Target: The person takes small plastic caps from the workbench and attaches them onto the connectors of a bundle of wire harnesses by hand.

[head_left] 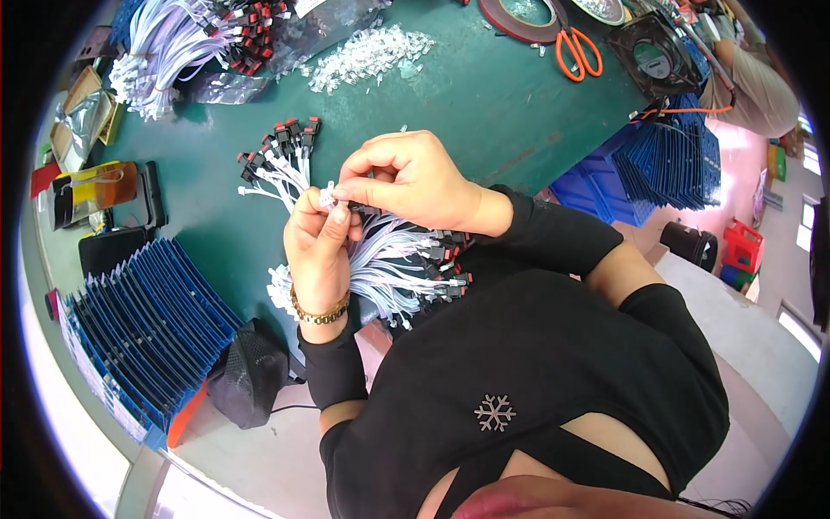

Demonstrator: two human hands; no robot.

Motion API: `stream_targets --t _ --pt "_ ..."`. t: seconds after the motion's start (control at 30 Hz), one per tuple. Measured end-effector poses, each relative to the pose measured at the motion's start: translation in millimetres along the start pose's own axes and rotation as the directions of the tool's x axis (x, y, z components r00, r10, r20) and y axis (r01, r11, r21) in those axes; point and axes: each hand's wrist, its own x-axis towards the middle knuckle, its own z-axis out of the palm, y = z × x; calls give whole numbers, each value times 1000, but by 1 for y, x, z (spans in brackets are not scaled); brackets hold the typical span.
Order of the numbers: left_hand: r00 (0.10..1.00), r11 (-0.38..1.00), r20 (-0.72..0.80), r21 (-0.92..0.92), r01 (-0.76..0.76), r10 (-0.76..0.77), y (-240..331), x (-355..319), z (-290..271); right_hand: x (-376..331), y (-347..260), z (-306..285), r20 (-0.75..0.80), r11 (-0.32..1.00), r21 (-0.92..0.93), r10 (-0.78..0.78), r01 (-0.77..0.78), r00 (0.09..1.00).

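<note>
My left hand [318, 251], a gold-coloured bracelet at its wrist, pinches a small white plug connector [327, 198] between thumb and fingers. Right against it, the closed fingertips of my right hand [413, 180] meet at the connector; whatever small part they pinch is hidden. Under and beside my hands lies a large bundle of white cables [389, 270] with black-and-red connectors at one end and white plugs at the other. Just beyond my left hand, a smaller bunch of similar cables [290, 164] rests on the green table [484, 112].
Small clear plastic pieces [372, 56] lie heaped at the back, beside more bundled cables [181, 43]. Orange-handled scissors [578, 54], a tape roll [523, 22] and a black fan [653, 59] are back right. Blue boards stand racked left [156, 324] and right [670, 160]. Another person's arm [748, 86] shows far right.
</note>
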Motion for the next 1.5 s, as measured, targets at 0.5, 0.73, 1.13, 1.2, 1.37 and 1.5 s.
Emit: stream_targets --t 0.5,0.73,1.13,1.2,1.37,1.5 --pt "995 992 70 -107 72 -64 1 1 -6 -4 8 4 50 995 23 -103 102 993" --pt "996 997 67 -48 63 -59 -1 -1 -8 2 22 3 85 983 130 -142 130 986" --pt "989 991 97 -58 120 -114 6 1 -5 6 9 -6 200 903 284 273 -323 941" --pt "992 995 83 8 98 -99 5 1 -7 2 14 -11 168 914 299 234 -275 958" --pt "989 995 109 35 96 -99 8 -3 -3 -1 17 -18 -28 998 4 -68 68 997" --pt "921 576 345 722 -384 181 11 -10 5 8 -1 -32 218 931 -205 -259 303 941"
